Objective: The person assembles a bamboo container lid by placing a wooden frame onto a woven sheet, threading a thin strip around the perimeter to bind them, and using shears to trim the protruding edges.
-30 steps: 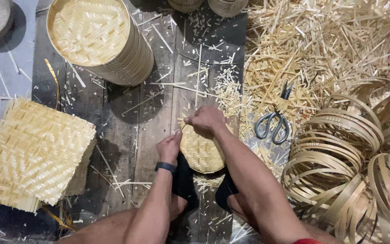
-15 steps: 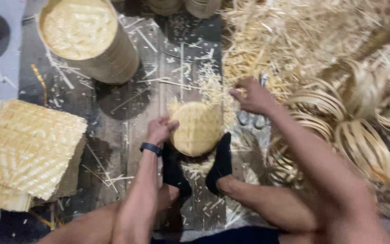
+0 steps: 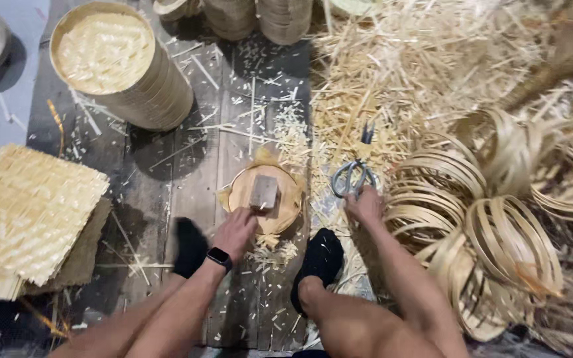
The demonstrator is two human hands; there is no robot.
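Mats of woven bamboo lie stacked at the far left, with a tall round basket beyond them on the plank floor. Between the feet, the left hand rests fingers on a small wooden block sitting in a shallow woven tray. Just right, the right hand closes on scissors, beside coiled bamboo hoops.

round woven tray (flat) – block atop; scissors beside
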